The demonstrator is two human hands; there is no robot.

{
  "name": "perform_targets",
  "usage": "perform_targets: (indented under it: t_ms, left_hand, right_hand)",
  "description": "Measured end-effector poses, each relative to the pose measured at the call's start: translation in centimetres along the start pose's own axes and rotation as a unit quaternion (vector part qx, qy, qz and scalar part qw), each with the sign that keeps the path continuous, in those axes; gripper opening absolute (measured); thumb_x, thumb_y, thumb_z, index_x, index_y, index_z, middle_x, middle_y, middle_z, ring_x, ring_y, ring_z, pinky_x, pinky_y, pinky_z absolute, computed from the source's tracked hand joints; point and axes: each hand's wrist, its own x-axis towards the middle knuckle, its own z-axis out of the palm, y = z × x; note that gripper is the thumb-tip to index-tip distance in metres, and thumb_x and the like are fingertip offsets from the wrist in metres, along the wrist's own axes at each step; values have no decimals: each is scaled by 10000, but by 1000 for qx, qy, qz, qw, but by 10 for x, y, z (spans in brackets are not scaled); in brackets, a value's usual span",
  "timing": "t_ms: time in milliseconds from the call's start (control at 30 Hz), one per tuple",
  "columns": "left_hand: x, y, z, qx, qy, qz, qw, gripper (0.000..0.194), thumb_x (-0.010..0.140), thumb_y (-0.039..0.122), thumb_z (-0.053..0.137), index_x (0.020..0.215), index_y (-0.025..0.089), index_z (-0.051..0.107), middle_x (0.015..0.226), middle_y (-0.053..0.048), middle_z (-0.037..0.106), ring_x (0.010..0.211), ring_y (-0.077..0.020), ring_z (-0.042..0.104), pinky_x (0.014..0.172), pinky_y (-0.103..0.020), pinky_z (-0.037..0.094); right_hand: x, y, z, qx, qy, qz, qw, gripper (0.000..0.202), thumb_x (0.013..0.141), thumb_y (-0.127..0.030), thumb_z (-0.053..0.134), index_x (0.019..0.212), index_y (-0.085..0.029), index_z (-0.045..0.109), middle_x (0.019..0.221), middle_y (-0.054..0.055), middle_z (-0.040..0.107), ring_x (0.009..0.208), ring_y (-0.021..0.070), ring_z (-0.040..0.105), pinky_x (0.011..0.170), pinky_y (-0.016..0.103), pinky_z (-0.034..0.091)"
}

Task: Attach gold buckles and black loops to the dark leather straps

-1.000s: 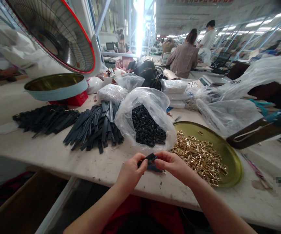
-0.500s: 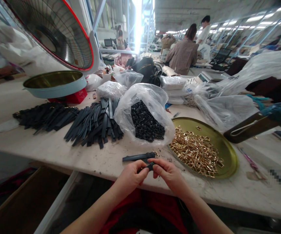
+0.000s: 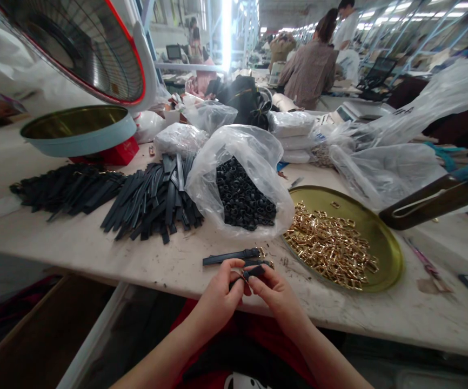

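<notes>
With your left hand (image 3: 221,292) and right hand (image 3: 276,292) you are pinching a dark strap (image 3: 255,272) near the table edge (image 3: 165,280), ideally steadying it on the left while drawing it flat on the right, as two buckled straps (image 3: 226,256) are lying just beyond, before the bag (image 3: 199,181) of black loops (image 3: 246,197).

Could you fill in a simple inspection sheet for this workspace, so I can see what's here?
Surface: pale table, dark-specked in places.
Job's things: dark strap in hand; buckled strap lying just beyond; pile of dark strips; black loops in a translucent plastic bag; gold buckles on a round gold tray.
Clutter: purple-handled tool right of the tray; plastic packets behind the bag.
Hands: left hand and right hand both hold the dark strap.
Cables: nothing seen.
Surroundings: red-rimmed fan at left; co-workers beyond the table.
</notes>
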Motion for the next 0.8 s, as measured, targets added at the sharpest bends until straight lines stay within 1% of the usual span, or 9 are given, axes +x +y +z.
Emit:
perform_targets:
  t_ms: [133, 200, 267, 367, 467, 567, 667, 733, 800]
  left_hand:
    - [-1, 2, -1, 28, 14, -26, 999, 224, 815, 268, 461, 1010, 174, 404, 675, 18, 589, 594, -127, 547, 574, -248, 422]
    - [-4, 4, -1, 66, 27, -29, 997, 223, 794, 279, 498, 980, 182, 422, 675, 23, 593, 622, -137, 561, 595, -254, 414]
    - [-7, 5, 0, 97, 44, -30, 994, 207, 783, 283, 511, 950, 189, 433, 682, 24, 595, 638, -144, 571, 601, -255, 406]
    - [-11, 4, 1, 152, 65, -32, 986, 171, 771, 309, 522, 881, 194, 459, 677, 24, 588, 624, -150, 566, 580, -253, 393]
    - [-15, 3, 2, 207, 61, -33, 976, 163, 754, 346, 540, 786, 193, 490, 648, 22, 577, 614, -157, 552, 563, -253, 375]
    - [-19, 3, 3, 210, 42, -35, 976, 165, 757, 352, 534, 756, 189, 503, 660, 14, 588, 627, -161, 554, 568, -253, 372]
    - [-24, 3, 5, 212, 42, -36, 976, 170, 751, 351, 543, 772, 183, 531, 683, 6, 599, 649, -167, 552, 590, -262, 376]
    - [-28, 4, 6, 189, 35, -31, 981, 173, 752, 348, 548, 784, 179, 555, 712, -1, 609, 671, -166, 551, 609, -264, 384]
    - [-33, 6, 6, 132, 17, -33, 991, 168, 757, 333, 546, 795, 170, 564, 732, -5, 611, 681, -158, 549, 615, -256, 394]
  right_hand:
    - [-6, 3, -3, 71, 13, 35, 997, 418, 798, -535, 486, 813, -158, 664, 714, 35, 597, 640, 133, 496, 613, 266, 404]
    - [-10, 3, -3, 103, 14, 62, 993, 325, 776, -483, 560, 780, -168, 643, 692, 11, 588, 606, 109, 480, 593, 239, 391]
    - [-14, 2, -1, 114, -5, 91, 989, 236, 734, -398, 649, 845, -191, 619, 709, -15, 587, 609, 95, 483, 608, 220, 387]
    - [-19, 0, 2, 152, -54, 148, 976, 313, 708, -394, 675, 926, -186, 594, 763, -2, 601, 645, 105, 510, 625, 224, 396]
    - [-23, -1, 2, 198, -93, 178, 959, 306, 661, -386, 718, 824, -154, 603, 712, -1, 583, 625, 96, 501, 606, 207, 389]
    - [-29, -1, 1, 234, -135, 205, 941, 306, 645, -370, 734, 816, -145, 617, 734, 7, 588, 640, 90, 512, 622, 196, 402]
    - [-35, -2, 3, 241, -156, 205, 936, 296, 643, -368, 732, 816, -156, 619, 733, 15, 590, 645, 110, 523, 643, 224, 427]
    - [-38, -3, 5, 252, -148, 190, 937, 259, 644, -355, 731, 757, -170, 590, 702, 7, 576, 645, 120, 524, 658, 242, 433]
    - [-38, -2, 6, 249, -120, 167, 946, 266, 649, -361, 722, 693, -183, 530, 663, -9, 545, 635, 119, 514, 649, 243, 430]
